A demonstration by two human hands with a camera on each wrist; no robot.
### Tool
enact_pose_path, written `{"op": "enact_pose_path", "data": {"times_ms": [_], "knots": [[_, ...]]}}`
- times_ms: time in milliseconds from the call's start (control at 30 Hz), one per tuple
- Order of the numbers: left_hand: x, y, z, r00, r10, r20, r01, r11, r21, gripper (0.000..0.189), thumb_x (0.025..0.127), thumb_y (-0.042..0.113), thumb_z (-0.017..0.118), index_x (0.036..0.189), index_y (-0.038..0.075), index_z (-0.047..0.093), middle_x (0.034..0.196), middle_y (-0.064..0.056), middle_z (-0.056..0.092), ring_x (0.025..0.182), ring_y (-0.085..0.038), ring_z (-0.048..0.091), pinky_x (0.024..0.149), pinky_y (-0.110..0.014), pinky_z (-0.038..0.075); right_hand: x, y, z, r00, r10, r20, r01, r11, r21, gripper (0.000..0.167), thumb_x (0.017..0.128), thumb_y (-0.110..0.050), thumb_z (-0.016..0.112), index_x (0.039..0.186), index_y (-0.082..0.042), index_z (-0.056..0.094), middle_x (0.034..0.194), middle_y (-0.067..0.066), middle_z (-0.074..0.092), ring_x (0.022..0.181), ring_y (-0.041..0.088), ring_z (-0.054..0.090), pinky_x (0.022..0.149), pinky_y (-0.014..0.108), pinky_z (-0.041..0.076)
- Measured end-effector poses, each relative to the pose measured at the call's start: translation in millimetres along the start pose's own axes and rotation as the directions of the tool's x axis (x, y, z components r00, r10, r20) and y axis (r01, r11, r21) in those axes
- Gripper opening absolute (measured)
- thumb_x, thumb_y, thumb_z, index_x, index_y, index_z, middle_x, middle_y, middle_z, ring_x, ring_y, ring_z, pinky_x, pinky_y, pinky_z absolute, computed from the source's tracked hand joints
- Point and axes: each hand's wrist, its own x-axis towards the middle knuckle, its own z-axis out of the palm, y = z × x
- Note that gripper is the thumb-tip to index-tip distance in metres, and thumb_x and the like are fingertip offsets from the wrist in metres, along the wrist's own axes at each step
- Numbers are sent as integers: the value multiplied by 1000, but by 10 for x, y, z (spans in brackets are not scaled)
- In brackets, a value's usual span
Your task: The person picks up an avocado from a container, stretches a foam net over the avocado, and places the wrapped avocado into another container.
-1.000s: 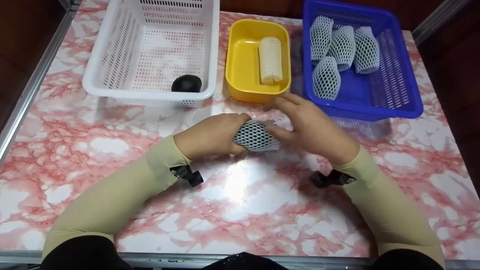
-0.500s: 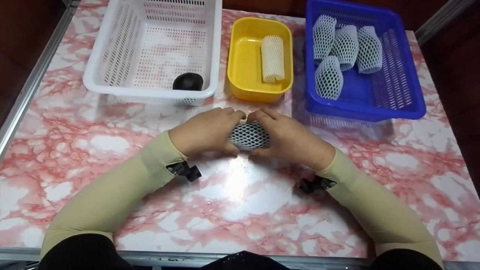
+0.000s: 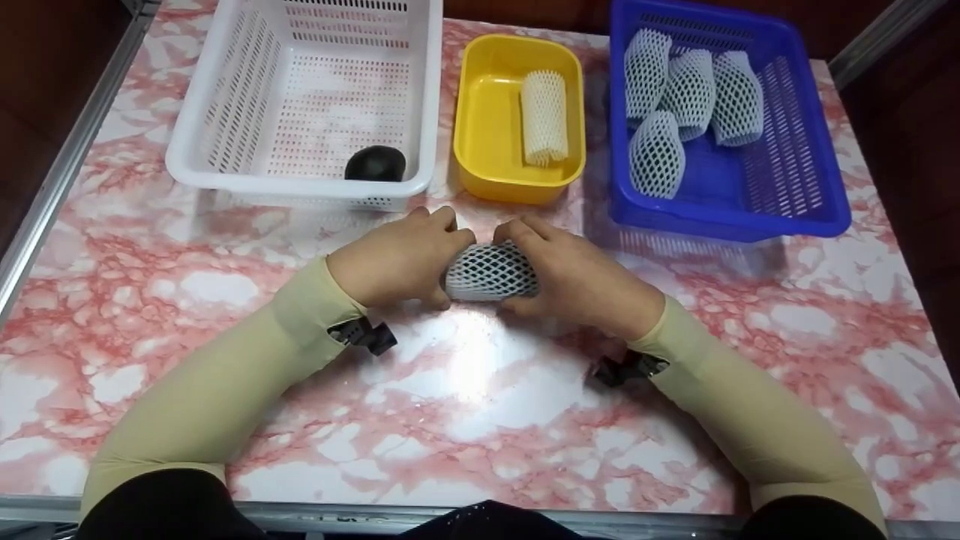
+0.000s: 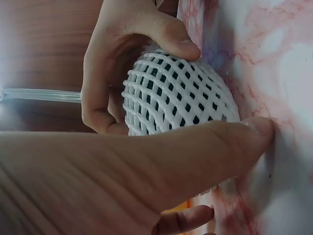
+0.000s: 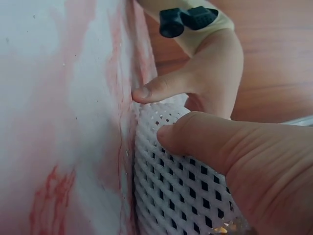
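A white foam net sleeve (image 3: 491, 271) with something dark inside lies on the marbled table between my hands. My right hand (image 3: 581, 274) grips its right end, thumb in front and fingers over the far side. At the other end, my left hand (image 3: 401, 259) curls around the net, its fingertips at the upper edge and its thumb low in front. In the left wrist view the left thumb (image 4: 234, 137) crosses before the net (image 4: 176, 93). The right wrist view shows the right thumb (image 5: 171, 137) pressing on the mesh (image 5: 181, 191). The dark content is mostly hidden by the net.
A white basket (image 3: 300, 184) at back left holds one dark rounded object (image 3: 375, 163). In the yellow bin (image 3: 480, 176), at back centre, lies a rolled foam net (image 3: 545, 116). Several net-wrapped pieces (image 3: 658, 156) lie in the blue basket (image 3: 727, 221) at back right.
My right hand has come in from the right and taken hold of the net's right end. My left hand has shifted left, and more pale mesh shows at the left end.
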Motion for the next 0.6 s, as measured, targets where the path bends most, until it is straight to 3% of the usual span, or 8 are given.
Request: {"op": "enact_pose_path", "data": {"times_ms": [333,467,600], "knots": [[-25,-3,-7,1000,4,-18,-4,1000,-21,65,76,22,97,134,12,68,129,-17,61,111,-38,62,95,-53,58,-33,11,-259,998,0,-62,1,1000,18,73,82,-29,96,141,-9,58,131,11,67,111,28,71,99,46,64],[-27,-4,0,1000,12,-28,-12,1000,15,60,77,25,94,130,9,70,128,-19,61,110,-41,62,93,-54,59,-60,27,-462,990,33,-136,-25,998,61,72,83,-23,96,142,-7,57,136,12,68,118,29,69,102,48,62],[-28,0,3,999,21,-31,-20,999,33,49,79,26,92,119,9,69,123,-18,60,104,-40,63,88,-52,59,-98,67,-687,965,96,-242,-66,989,130,71,82,-17,95,139,-3,55,134,16,68,117,30,68,101,49,61]]}}
